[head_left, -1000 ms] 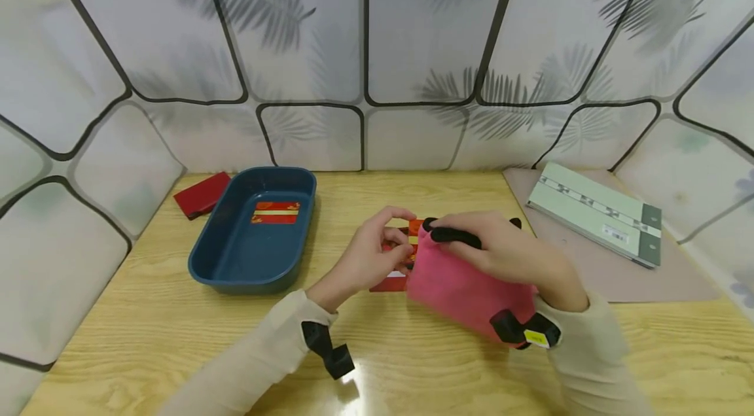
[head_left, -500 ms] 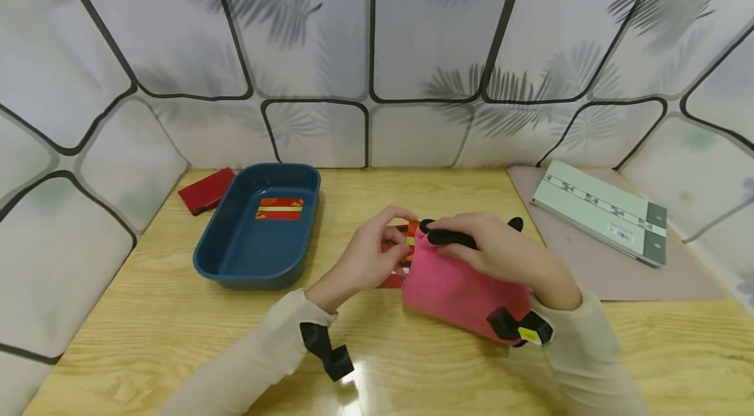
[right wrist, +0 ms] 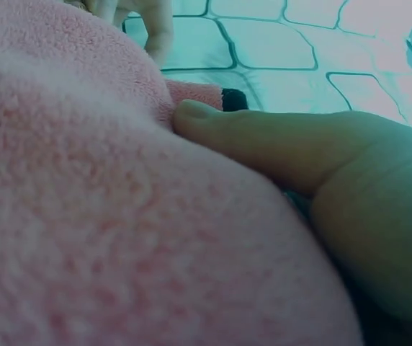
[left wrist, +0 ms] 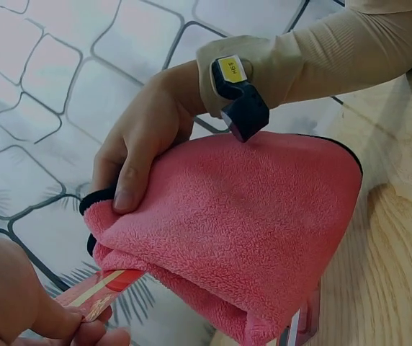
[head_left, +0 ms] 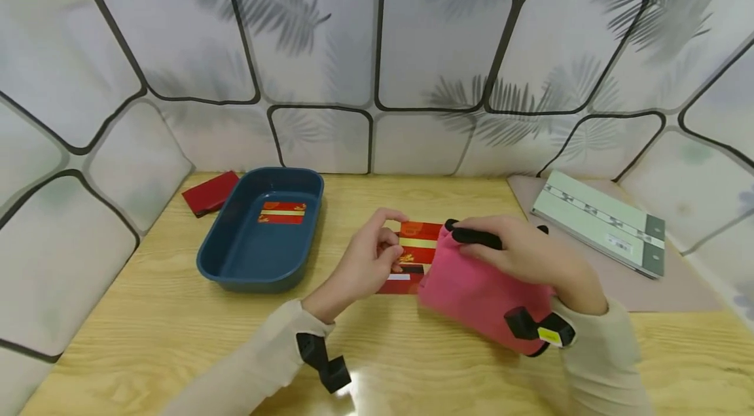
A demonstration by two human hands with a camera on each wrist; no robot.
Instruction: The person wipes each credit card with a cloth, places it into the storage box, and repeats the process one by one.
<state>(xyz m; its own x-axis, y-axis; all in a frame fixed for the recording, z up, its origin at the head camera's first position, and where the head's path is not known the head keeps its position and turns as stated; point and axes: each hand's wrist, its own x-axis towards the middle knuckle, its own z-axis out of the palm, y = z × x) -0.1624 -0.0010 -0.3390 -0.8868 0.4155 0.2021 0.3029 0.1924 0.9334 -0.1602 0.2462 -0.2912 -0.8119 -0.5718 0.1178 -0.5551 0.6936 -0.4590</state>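
Over the worktop (head_left: 400,350), my left hand (head_left: 365,264) pinches the left end of a flat red gold-striped card (head_left: 419,243), I think for steadiness, while my right hand (head_left: 530,252) grips a pink fluffy black-edged cloth (head_left: 483,295) covering the card's right end.

Red card (head_left: 419,242): right end hidden by pink cloth (head_left: 483,295); book label (head_left: 620,244) too small.
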